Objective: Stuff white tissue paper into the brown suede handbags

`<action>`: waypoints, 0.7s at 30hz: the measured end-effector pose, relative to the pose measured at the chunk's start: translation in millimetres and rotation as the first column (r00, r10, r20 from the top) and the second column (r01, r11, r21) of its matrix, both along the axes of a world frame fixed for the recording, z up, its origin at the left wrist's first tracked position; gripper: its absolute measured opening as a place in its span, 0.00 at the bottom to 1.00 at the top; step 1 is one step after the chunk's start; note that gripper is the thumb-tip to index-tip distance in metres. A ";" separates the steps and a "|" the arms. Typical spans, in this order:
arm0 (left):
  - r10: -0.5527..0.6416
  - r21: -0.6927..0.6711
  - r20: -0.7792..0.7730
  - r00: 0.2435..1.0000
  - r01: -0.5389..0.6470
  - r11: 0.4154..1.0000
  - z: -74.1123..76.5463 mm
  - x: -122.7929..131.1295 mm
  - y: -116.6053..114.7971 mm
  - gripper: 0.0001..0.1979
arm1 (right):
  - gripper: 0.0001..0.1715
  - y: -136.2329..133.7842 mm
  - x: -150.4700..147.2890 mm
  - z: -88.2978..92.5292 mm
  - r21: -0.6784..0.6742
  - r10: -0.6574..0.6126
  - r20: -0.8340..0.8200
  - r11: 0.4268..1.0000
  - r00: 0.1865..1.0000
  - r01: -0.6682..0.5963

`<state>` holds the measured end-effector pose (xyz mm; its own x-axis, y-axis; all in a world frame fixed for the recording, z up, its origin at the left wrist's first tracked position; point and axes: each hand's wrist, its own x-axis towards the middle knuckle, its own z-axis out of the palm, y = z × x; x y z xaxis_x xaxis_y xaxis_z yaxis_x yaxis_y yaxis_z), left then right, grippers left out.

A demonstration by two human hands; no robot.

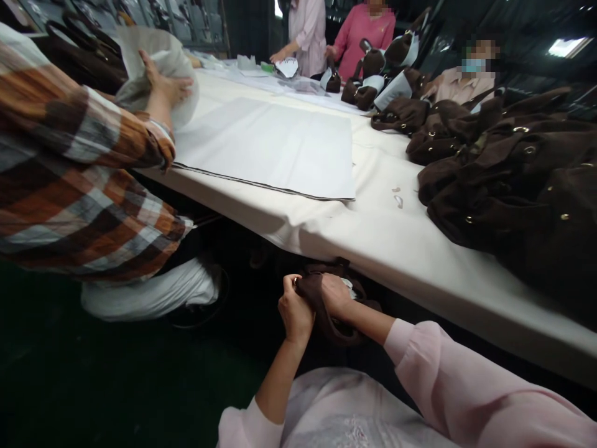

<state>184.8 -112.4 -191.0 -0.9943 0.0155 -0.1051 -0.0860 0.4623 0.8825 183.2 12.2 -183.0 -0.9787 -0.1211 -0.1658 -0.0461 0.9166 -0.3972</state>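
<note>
Low in front of my lap, just below the table edge, is a dark brown fabric bag (342,333). My left hand (297,311) grips its left rim, thumb and fingers pinched on the cloth near a small shiny eyelet. My right hand (336,297) reaches into the bag's opening from the right, its fingertips hidden by the brown cloth. A bit of white material (347,285) shows beside my right hand. What the right fingers hold, if anything, is out of sight.
A long table with a cream cover (373,230) bears a stack of white sheets (280,146). Brown bags with metal eyelets (513,168) are heaped on the right. At left, a co-worker in a plaid shirt (93,186) handles translucent wrapping (184,62). Several people work across the table.
</note>
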 end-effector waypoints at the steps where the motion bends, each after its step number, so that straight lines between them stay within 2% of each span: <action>1: -0.015 0.022 0.000 1.000 0.015 1.000 -0.3 -4.0 -4.4 0.08 | 0.06 3.5 -0.4 4.4 -0.011 0.014 0.011 1.000 1.000 -0.014; 3: -0.103 0.062 0.000 0.995 0.103 0.993 0.9 -12.8 -14.0 0.07 | 0.08 14.2 3.0 17.3 -0.091 0.083 0.058 0.993 0.995 -0.077; 4: -0.161 0.064 -0.021 0.987 0.162 0.985 2.2 -17.1 -18.4 0.07 | 0.10 20.4 6.7 24.5 -0.175 0.148 0.081 0.976 0.986 -0.132; 6: -0.256 0.015 -0.150 0.955 0.261 0.965 4.7 -24.5 -24.6 0.06 | 0.15 32.2 17.0 37.6 -0.361 0.281 0.105 0.904 0.954 -0.227; 8: -0.341 -0.044 -0.333 0.879 0.347 0.937 5.8 -31.3 -25.7 0.05 | 0.18 41.2 28.6 46.7 -0.437 0.345 0.108 0.859 0.933 -0.267; 10: -0.443 -0.036 -0.439 0.782 0.478 0.878 4.8 -38.2 -22.0 0.03 | 0.19 46.3 39.2 52.1 -0.345 0.309 0.118 0.904 0.944 -0.253; 13: -0.560 0.021 -0.448 0.697 0.634 0.773 1.2 -46.6 -11.1 0.02 | 0.15 48.1 50.4 56.3 -0.067 0.143 0.127 0.989 0.981 -0.136; 14: -0.564 0.029 -0.445 0.695 0.641 0.767 0.1 -47.7 -6.5 0.02 | 0.13 48.0 52.3 56.9 -0.002 0.092 0.119 0.996 0.989 -0.092; 16: -0.538 0.049 -0.441 0.718 0.618 0.784 -0.6 -45.4 4.3 0.06 | 0.10 48.0 53.1 55.4 0.031 0.040 0.110 0.999 0.993 -0.044; 18: -0.480 0.087 -0.424 0.768 0.562 0.822 0.8 -37.0 17.7 0.10 | 0.10 49.1 51.0 48.7 -0.053 0.029 0.105 0.998 0.994 -0.024; 21: -0.327 0.146 -0.362 0.873 0.399 0.905 6.5 -18.3 41.4 0.15 | 0.17 51.4 46.8 29.6 -0.203 0.001 0.081 0.979 0.997 0.016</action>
